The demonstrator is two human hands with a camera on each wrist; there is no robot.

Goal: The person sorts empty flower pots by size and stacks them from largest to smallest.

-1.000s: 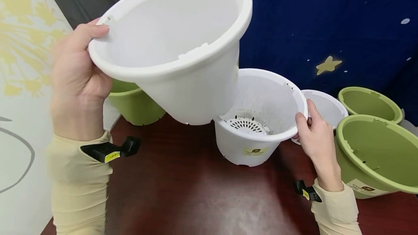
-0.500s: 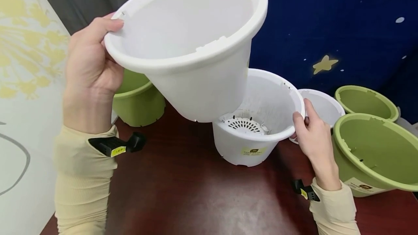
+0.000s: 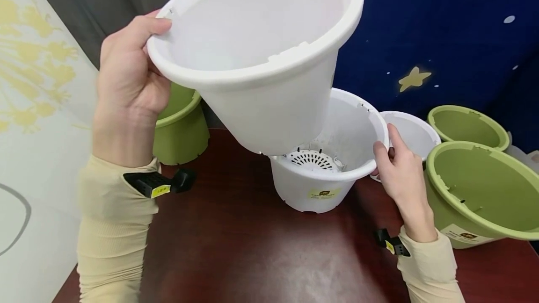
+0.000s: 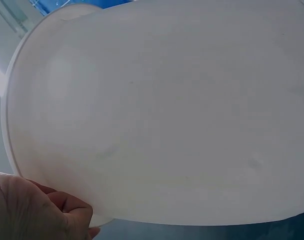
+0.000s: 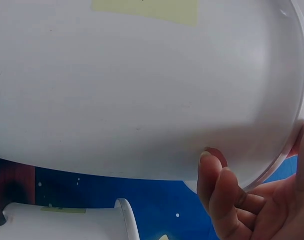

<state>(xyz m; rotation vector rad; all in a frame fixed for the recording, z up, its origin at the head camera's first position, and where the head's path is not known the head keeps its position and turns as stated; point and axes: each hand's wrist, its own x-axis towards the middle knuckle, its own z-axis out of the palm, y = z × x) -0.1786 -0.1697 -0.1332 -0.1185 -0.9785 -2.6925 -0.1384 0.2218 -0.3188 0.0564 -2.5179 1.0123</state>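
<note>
My left hand (image 3: 134, 64) grips the rim of a large white flowerpot (image 3: 269, 102), thumb inside and fingers outside. That pot is raised and tilted, its open mouth facing up toward the head camera. Below it and to the right, a second white flowerpot (image 3: 320, 193) with a slotted bottom and a yellowish label is on the table. My right hand (image 3: 402, 172) pinches this second pot's right rim. The raised pot's base overlaps the lower pot's left rim in the head view; whether they touch I cannot tell. In the left wrist view the raised pot's wall (image 4: 156, 115) fills most of the picture.
A green flowerpot (image 3: 183, 132) stands behind my left hand. On the right are another white flowerpot (image 3: 410, 132) and two green flowerpots (image 3: 467, 127), the nearer one (image 3: 459, 219) labelled. Behind the dark red table (image 3: 252, 247) hangs a blue star-patterned curtain (image 3: 387, 27).
In the head view my left hand and the raised pot have shifted right. My right hand keeps its grip on the lower pot, which appears slightly farther left as the view shifts.
</note>
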